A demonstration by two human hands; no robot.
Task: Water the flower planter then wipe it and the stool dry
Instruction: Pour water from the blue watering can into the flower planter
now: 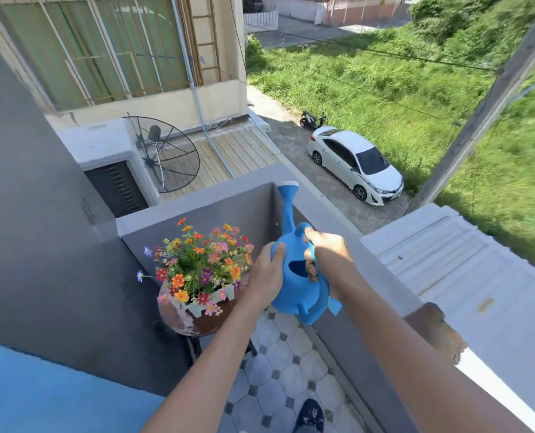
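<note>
Blue plastic watering can (294, 276) sits upright beside the white picket-fence flower planter (203, 303) on the round rusty stool (194, 325). Right hand (325, 248) grips the handle, left hand (267, 276) lies flat against its side. Swing the spout over the blooms and tip slowly.

No text, label, brand or number can be read. The plate of the white car (355, 166) is seen, but it is too small to be read.

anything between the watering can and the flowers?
Only the left hand, lying flat against the watering can body, on the side facing the flower planter. Head view shows nothing else between them.
</note>
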